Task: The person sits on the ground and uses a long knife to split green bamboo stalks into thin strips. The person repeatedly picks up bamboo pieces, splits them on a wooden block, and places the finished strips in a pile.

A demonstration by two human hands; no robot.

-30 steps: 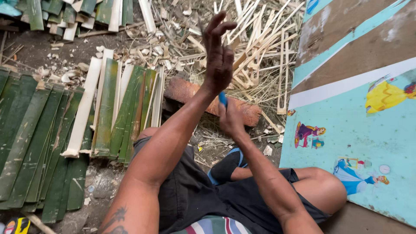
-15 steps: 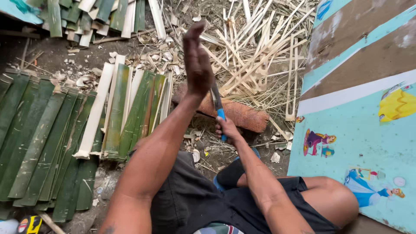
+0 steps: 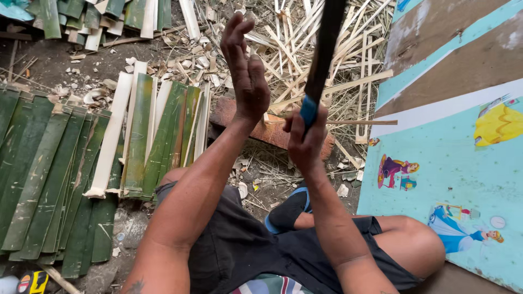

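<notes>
My right hand [image 3: 305,139] grips the blue-wrapped handle of a long dark blade [image 3: 325,49], which points up and away from me. My left hand [image 3: 247,73] is raised just left of it, fingers apart and slightly curled, holding nothing. Behind both hands a thin bamboo stick [image 3: 348,122] lies across a reddish-brown wooden block [image 3: 269,130] on the ground. I sit with my legs folded under me.
Split green bamboo slats [image 3: 54,169] lie in rows on the ground at left. A heap of thin pale bamboo strips [image 3: 305,49] covers the ground ahead. A light-blue cartoon-printed mat [image 3: 463,179] lies at right. More slats [image 3: 98,16] are stacked at top left.
The blade has swung up from low by the block to nearly upright. My left hand has turned from spread wide to edge-on beside the blade. The view has moved in closer.
</notes>
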